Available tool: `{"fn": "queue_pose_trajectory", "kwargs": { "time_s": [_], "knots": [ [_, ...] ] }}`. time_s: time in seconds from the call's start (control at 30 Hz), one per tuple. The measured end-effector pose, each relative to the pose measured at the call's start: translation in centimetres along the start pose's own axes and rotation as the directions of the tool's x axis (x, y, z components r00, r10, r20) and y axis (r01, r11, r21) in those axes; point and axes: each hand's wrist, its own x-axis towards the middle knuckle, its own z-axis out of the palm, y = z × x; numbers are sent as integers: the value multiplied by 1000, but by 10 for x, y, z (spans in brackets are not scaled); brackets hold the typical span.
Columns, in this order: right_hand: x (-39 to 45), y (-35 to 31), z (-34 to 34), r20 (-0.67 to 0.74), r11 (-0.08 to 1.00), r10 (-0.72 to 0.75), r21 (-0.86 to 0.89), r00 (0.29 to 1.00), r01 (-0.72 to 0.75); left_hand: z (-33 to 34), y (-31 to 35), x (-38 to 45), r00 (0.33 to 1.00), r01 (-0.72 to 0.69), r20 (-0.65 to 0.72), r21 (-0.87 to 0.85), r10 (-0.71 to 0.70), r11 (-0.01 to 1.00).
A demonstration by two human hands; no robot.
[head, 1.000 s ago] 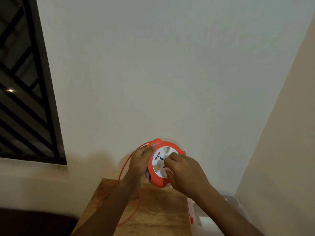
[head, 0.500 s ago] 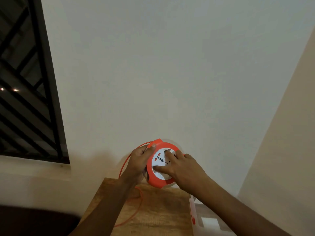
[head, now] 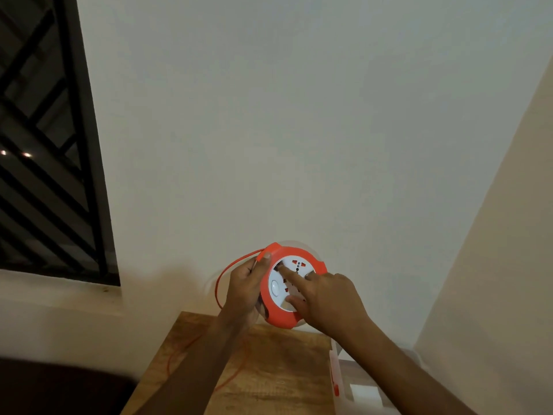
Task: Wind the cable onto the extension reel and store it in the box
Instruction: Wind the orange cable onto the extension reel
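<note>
Head view, reel: the orange extension reel (head: 291, 287) with a white socket face is held up in the air above the far edge of the wooden table (head: 278, 369), in front of the pale wall (head: 299, 130).
Head view, left hand: the left hand (head: 244, 290) is closed around the reel's left rim, thumb tip pressed on the orange edge near the top, fingers wrapped behind (the back of the reel is hidden).
Head view, right hand: the right hand (head: 327, 298) lies over the white face, partly open, index finger stretched up and to the left across the sockets, thumb touching the lower part of the face; it grips nothing outright.
Head view, cable: the thin orange cable (head: 220, 283) leaves the reel at its upper left, loops down past the left wrist and trails loosely over the tabletop.
Head view, box: a clear plastic box (head: 353, 390) with a red latch stands just beside the table's right edge, below the right forearm.
Head view, surroundings: a dark barred window (head: 45, 145) fills the left side.
</note>
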Motion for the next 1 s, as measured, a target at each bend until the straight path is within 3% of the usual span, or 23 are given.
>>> {"fn": "queue_pose_trajectory", "kwargs": {
  "time_s": [0.03,0.1,0.17,0.2,0.33,0.53,0.67,0.83,1.0],
  "knots": [
    [0,-2,-2,-30,998,62,20,998,-61,3,0,-1,1000,-13,4,-7,13,1000],
    [2,-8,-6,-58,932,328,180,943,-314,12,3,-3,999,-43,25,-12,44,999],
    [4,-13,-9,1,737,570,441,822,-512,19,5,-4,997,-74,23,3,74,997],
    [4,-15,-9,46,681,599,497,800,-538,20,5,-4,997,-80,19,18,80,997],
    [-8,-17,-8,88,776,496,400,864,-487,11,1,-2,999,-31,40,-1,31,1000],
    [-10,-12,-22,-130,886,329,385,935,-259,5,-1,-1,996,27,88,-21,-25,999],
    [-9,-13,-22,-58,974,154,178,986,-141,4,0,-1,992,40,118,-15,-38,999],
    [-9,-11,-20,62,982,149,108,987,-155,-1,0,-1,992,48,116,-11,-46,999],
    [-14,-8,-29,235,994,-106,40,966,100,-9,10,1,986,79,148,29,-83,996]
  ]
}}
